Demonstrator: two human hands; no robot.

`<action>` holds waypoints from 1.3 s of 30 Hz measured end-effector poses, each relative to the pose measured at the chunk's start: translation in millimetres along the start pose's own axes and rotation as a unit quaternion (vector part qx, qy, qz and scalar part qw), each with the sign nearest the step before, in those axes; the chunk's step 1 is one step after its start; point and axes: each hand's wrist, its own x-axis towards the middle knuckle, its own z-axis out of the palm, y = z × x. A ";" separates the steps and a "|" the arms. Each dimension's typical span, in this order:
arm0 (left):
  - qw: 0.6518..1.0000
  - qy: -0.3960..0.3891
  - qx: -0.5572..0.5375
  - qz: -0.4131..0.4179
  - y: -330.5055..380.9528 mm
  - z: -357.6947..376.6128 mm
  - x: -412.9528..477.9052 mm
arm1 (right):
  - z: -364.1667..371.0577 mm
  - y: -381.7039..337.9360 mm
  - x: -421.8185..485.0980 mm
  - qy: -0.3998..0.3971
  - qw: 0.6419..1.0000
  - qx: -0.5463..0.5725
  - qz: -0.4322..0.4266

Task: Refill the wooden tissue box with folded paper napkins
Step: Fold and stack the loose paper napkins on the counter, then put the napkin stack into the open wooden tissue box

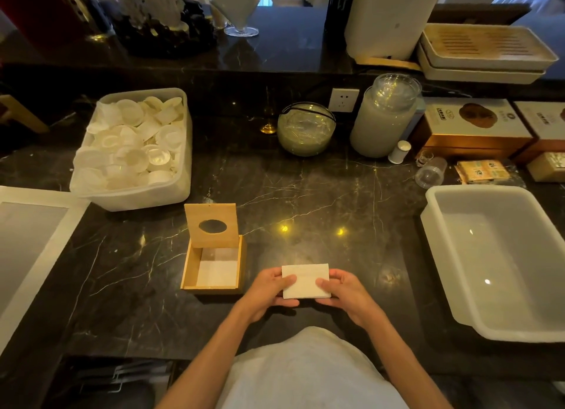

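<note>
The wooden tissue box (186, 265) stands on the black marble counter, left of my hands. Its lid (211, 214) with an oval hole is tipped up at the back. White napkins (217, 272) lie flat inside it. I hold a white stack of folded napkins (306, 281) just above the counter, to the right of the box. My left hand (269, 292) grips the stack's left end, thumb on top. My right hand (345, 292) grips the right end the same way.
A plastic tub of white paper cups (131, 148) sits at the back left. An empty white tub (501, 255) stands at the right. A glass bowl (305, 128), a tall jar (385, 118) and boxes (470, 127) line the back. A white-framed tray (33, 234) lies far left.
</note>
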 end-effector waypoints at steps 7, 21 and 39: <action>0.990 0.006 0.137 0.031 25.5 -23.0 -34.7 | 32.9 -44.2 -13.7 -0.108 0.962 -0.248 -0.035; 0.928 0.313 0.171 0.106 34.4 -160.9 -86.2 | 148.5 -42.6 19.9 -0.213 0.954 0.210 0.033; 0.997 0.047 0.035 0.048 17.5 -189.5 -83.2 | 237.0 -90.4 8.2 0.003 0.804 -0.562 -0.194</action>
